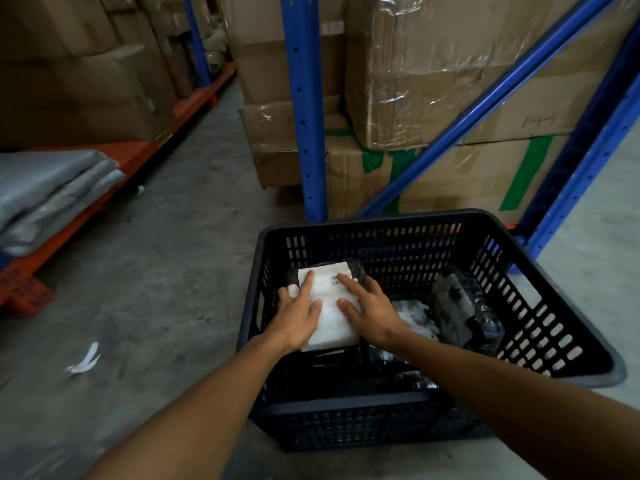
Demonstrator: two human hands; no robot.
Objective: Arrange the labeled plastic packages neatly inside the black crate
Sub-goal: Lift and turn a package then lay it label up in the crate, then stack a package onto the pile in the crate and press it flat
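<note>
Inside black crate (561,317) — both hands (298,320) (372,315) flat, fingers spread, on labeled package (330,306) — darker packages (464,306) beside.

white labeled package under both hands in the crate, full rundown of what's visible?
The white labeled package looks like a flat, rectangular plastic pouch with dark printed text near its far end. It lies roughly flat in the left part of the black crate, on darker packages. The left hand and right hand press down on it with fingers spread, open rather than closed around it. Its underside is hidden.
</note>
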